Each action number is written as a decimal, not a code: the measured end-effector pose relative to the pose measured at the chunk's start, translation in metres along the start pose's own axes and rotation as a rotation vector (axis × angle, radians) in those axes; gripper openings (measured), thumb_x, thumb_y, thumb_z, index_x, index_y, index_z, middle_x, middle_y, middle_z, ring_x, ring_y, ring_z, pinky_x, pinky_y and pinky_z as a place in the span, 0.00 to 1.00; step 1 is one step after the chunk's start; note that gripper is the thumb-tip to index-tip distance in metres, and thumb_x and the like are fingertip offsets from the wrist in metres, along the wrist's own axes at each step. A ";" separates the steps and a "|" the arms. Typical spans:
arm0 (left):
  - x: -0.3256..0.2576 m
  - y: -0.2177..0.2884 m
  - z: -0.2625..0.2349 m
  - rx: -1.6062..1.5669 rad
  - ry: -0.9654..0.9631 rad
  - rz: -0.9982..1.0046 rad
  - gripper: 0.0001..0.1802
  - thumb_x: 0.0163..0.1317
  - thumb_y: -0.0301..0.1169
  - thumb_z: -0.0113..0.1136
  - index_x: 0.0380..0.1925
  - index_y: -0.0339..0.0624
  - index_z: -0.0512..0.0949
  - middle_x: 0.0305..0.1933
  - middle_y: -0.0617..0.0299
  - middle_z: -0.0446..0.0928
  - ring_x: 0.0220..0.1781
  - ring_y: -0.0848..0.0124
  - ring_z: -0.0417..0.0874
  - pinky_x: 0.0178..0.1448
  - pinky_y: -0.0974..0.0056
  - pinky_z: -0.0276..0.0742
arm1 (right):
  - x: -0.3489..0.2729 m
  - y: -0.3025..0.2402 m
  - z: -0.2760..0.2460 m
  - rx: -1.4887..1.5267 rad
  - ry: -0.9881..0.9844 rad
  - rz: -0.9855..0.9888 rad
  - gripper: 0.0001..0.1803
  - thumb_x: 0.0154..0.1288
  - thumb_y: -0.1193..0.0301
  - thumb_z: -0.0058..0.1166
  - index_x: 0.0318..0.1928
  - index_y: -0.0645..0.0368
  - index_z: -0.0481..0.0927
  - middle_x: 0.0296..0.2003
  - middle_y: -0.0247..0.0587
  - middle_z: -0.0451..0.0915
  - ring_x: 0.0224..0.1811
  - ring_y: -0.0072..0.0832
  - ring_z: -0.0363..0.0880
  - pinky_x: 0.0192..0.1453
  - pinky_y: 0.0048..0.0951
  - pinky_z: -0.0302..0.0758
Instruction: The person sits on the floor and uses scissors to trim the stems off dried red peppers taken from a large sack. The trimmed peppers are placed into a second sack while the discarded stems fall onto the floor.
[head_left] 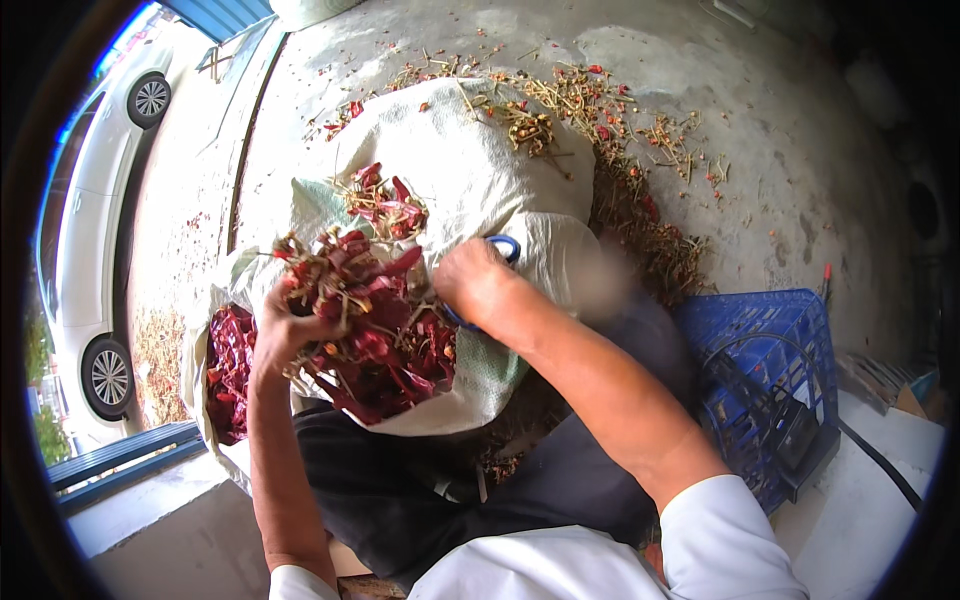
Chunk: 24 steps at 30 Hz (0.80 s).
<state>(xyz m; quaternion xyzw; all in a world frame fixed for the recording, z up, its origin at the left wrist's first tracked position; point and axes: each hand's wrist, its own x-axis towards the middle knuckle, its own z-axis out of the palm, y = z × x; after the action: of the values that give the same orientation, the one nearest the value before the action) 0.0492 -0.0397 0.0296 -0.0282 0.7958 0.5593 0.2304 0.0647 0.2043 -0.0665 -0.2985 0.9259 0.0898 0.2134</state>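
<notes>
My left hand (pixel 283 325) is closed around a bunch of dried red chillies (pixel 345 275), their pale stems pointing up and outward. Under it, more dried chillies (pixel 400 375) fill the mouth of a white woven sack (pixel 490 385) at my lap. My right hand (pixel 470 278) is closed on scissors with blue loop handles (pixel 507 247), just right of the bunch; the blades are hidden. A small heap of chillies (pixel 385 205) lies on the white sacking (pixel 430 130) beyond my hands.
At the left, another sack holds red chillies (pixel 230 370). Cut stems and bits (pixel 640 200) litter the concrete floor and sacking. A blue plastic crate (pixel 765 330) with a black device and cable (pixel 790 430) stands at the right. A white car (pixel 95 230) is outside, far left.
</notes>
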 end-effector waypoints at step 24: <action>0.112 -0.058 0.014 -0.202 0.259 0.095 0.15 0.67 0.24 0.61 0.54 0.41 0.78 0.48 0.63 0.82 0.43 0.72 0.86 0.40 0.67 0.88 | -0.072 -0.023 -0.023 0.307 0.283 0.169 0.05 0.60 0.72 0.54 0.31 0.50 0.83 0.27 0.40 0.84 0.32 0.37 0.86 0.34 0.41 0.76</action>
<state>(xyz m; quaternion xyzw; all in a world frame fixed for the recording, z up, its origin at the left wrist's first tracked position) -0.0283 -0.0252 -0.0695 -0.0855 0.7591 0.6382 0.0951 0.1234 0.2162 -0.0149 -0.1935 0.9711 -0.0775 0.1162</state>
